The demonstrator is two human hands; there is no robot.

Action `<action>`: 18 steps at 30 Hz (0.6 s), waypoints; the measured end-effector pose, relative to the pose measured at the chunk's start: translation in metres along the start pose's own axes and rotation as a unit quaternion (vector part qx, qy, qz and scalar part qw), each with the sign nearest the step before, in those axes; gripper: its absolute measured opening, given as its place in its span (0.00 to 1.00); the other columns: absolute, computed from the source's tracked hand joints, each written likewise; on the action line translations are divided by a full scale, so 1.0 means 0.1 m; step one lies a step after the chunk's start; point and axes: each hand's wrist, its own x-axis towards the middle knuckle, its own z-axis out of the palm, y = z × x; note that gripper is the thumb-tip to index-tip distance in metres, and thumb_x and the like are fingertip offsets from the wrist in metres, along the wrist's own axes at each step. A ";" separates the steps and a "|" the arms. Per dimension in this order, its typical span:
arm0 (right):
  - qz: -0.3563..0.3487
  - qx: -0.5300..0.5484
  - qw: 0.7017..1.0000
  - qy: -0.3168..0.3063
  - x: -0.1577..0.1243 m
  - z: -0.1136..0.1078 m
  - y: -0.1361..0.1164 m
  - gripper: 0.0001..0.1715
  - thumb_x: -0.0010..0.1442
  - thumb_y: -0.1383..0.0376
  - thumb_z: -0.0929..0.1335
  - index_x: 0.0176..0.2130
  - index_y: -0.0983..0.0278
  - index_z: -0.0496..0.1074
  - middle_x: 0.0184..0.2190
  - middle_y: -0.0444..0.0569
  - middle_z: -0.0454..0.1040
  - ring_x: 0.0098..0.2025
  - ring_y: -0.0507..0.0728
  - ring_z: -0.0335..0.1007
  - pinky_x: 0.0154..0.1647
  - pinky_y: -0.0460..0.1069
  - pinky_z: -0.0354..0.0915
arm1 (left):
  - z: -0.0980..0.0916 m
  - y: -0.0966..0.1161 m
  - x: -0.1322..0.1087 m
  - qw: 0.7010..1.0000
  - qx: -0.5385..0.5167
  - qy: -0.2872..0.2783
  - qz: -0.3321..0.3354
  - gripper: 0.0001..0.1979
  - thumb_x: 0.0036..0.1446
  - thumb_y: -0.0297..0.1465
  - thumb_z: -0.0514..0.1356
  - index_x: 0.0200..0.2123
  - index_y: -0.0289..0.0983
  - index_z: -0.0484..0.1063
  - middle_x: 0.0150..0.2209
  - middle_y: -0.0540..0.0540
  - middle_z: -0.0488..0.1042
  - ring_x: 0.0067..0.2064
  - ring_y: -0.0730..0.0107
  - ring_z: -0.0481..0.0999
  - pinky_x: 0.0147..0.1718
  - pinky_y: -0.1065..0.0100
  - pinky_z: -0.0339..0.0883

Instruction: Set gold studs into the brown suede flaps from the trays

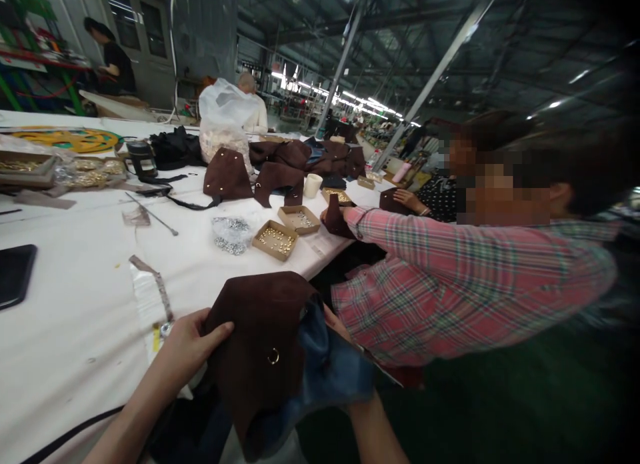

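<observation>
A dark brown fabric bag piece [255, 331] with a blue lining [325, 364] is held up in front of me, over the table's near edge. On its brown face sits a small gold ring [273, 356]. My left hand [193, 341] grips its left edge, thumb on the front and fingers behind. My right hand [336, 323] is at the right side, partly hidden by the lining, with some fingers showing at the upper edge. The wrist emerges below the blue cloth.
On the white table [90, 357] are a phone [17, 275], a bag of metal fittings [232, 235], a box of gold studs [275, 240] and a second box [299, 219]. Brown pieces [227, 174] lie farther back. A co-worker in a plaid shirt [425, 284] sits close on my right.
</observation>
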 end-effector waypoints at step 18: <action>-0.126 -0.127 0.984 -0.002 -0.30 -0.14 -0.20 0.17 0.79 0.55 0.70 0.59 0.53 0.86 0.60 0.55 0.87 0.61 0.67 0.86 0.66 0.61 0.80 | 0.06 -0.09 -0.27 0.967 0.057 0.160 0.191 0.12 0.65 0.37 0.68 0.50 0.48 0.89 0.51 0.52 0.90 0.53 0.57 0.89 0.56 0.67 0.80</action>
